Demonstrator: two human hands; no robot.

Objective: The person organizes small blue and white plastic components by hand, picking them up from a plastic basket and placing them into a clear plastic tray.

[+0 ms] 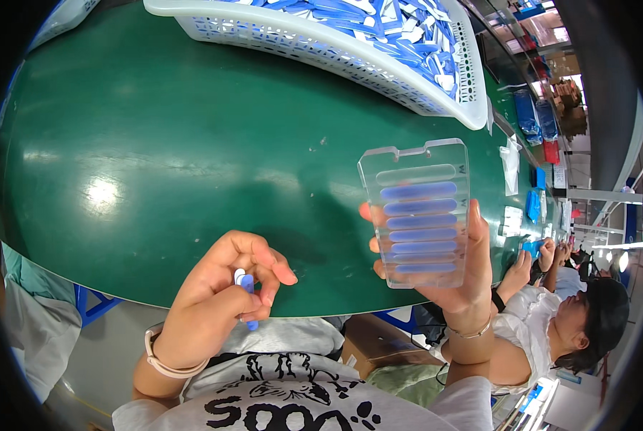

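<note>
the person's left hand (217,291), fingers curled around small blue and white pieces (247,283); right hand (471,271), grasping a clear slotted tray (415,159) of blue strips (422,221) above the green table (156,144).

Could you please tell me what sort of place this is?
Probably a factory workshop, judging by the large green worktable, the white perforated basket heaped with blue and white pieces, and a co-worker at the right.
</note>
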